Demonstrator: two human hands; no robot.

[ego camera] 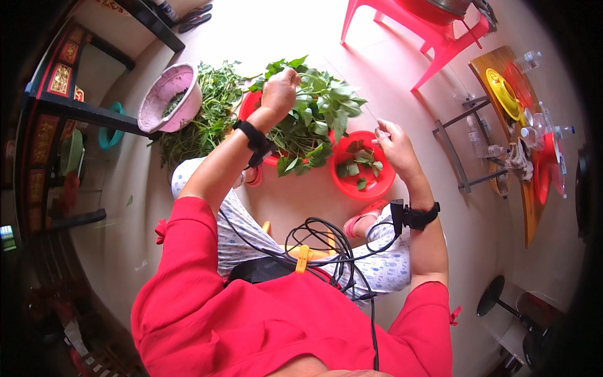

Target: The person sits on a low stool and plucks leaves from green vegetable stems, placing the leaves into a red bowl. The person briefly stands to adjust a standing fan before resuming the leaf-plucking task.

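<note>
My left hand (pixel 281 93) is closed around the stems of a bunch of leafy greens (pixel 320 101), whose leaves spread to the right over a red plastic basin (pixel 248 106) heaped with more greens. My right hand (pixel 395 146) hangs at the right rim of a smaller red plastic bowl (pixel 344 186), fingers apart; I see nothing clearly held in it. A few loose leaves (pixel 362 160) lie in that bowl. Left of the basin, a pile of leafy stems (pixel 214 94) rests on the floor beside a pink plastic basin (pixel 188 106) with dark green bits inside.
A pink plastic stool (pixel 440 52) stands at upper right. Near it are a folding wooden table (pixel 485 61), a yellow lid (pixel 503 94) and several plastic bottles. Black furniture (pixel 101 110) stands at left. Coiled black cables (pixel 325 235) lie over my lap, running to both wrist straps.
</note>
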